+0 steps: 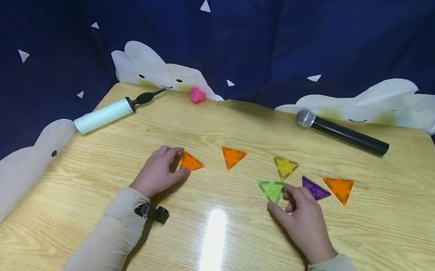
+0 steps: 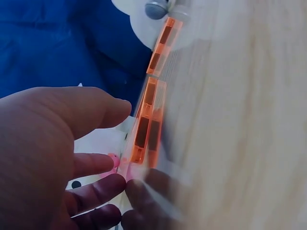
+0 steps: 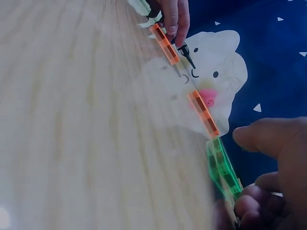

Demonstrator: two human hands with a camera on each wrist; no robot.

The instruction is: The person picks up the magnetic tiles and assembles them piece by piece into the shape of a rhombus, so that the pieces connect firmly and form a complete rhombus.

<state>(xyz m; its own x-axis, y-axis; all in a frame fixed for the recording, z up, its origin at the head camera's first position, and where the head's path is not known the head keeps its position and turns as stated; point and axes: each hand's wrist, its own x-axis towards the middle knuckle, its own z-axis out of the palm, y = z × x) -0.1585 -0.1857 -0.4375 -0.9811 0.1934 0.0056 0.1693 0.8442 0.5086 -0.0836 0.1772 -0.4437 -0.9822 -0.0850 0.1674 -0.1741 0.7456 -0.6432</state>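
My left hand [image 1: 159, 171] lies around the left side of an orange triangular magnetic tile [image 1: 192, 162], thumb by its lower corner and index finger by its upper one. In the left wrist view, a slight gap shows between the thumb and that tile [image 2: 147, 122]. At the centre right, my right hand [image 1: 304, 217] holds a green triangular tile [image 1: 270, 190] by its right side with curled fingers. The right wrist view shows fingertips against the green tile [image 3: 223, 165]. Close by lie a yellow tile [image 1: 285, 167] and a purple tile [image 1: 314, 189], partly behind the hand.
Two more orange tiles [image 1: 233, 157] lie flat on the wooden table [image 1: 180, 254], one far right. Along the back are a pale blue hand pump [image 1: 105, 115], a small pink toy [image 1: 197, 95] and a black microphone [image 1: 347, 134]. Dark blue cloth [image 1: 239, 29] hangs behind.
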